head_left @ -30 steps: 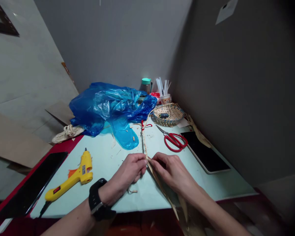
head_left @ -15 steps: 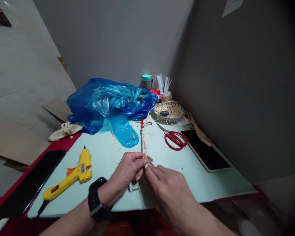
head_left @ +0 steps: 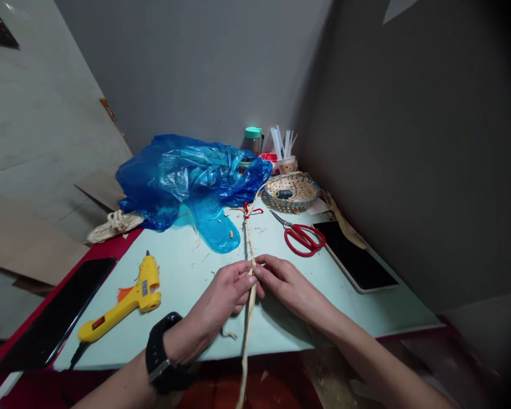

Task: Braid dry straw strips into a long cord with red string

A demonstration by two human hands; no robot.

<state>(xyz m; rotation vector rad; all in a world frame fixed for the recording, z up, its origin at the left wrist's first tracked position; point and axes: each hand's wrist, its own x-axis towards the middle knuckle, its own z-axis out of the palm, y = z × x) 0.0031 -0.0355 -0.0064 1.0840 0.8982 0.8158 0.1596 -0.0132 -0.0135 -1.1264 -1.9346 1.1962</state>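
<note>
A pale braided cord of dry plant fibre (head_left: 250,243) runs from a red tie (head_left: 247,211) on the table toward me. My left hand (head_left: 234,287) pinches the cord between thumb and fingers, a dark watch on its wrist. Opposite it, my right hand (head_left: 279,275) has thumb and forefinger closed on the same spot of the cord. Below both hands a loose strand (head_left: 247,329) hangs down past the table's front edge. The far end of the cord reaches a woven basket (head_left: 296,199) with a dark thread spool (head_left: 284,194) inside.
Red-handled scissors (head_left: 304,240) and a dark tablet (head_left: 357,258) lie at the right. On the left are a yellow glue gun (head_left: 121,312), a black flat device (head_left: 59,315) and a blue plastic bag (head_left: 174,170). A lidded jar (head_left: 252,142) and a cup of white sticks (head_left: 287,165) stand behind.
My right hand dipped down beside the left, then came back up to the pinch point. The loose strand, earlier slanting to the right, now hangs nearly straight toward me. My left hand keeps its hold.
</note>
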